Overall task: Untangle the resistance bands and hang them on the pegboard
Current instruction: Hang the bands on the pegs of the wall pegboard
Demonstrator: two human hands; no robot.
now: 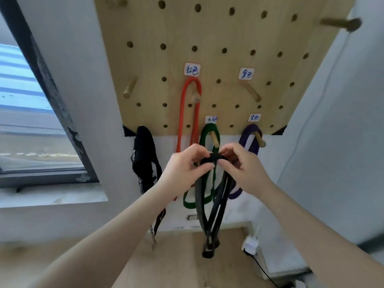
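Note:
A wooden pegboard [207,34] fills the upper middle. On its pegs hang a red band [182,113], a green band [204,138] and a purple band [248,135]. Both hands pinch the top loop of a black band [209,208] in front of the green one; its strands dangle twisted to below the board. My left hand [187,165] grips the loop's left side, my right hand [241,165] its right side. Under a label on the right, a bare wooden peg [252,92] sticks out.
A black strap with a metal clip [145,159] hangs at the board's lower left corner. Other bare pegs stick out at left [129,87] and top right [340,23]. A window [31,121] is at left; a wooden table [182,260] with a white plug [251,242] lies below.

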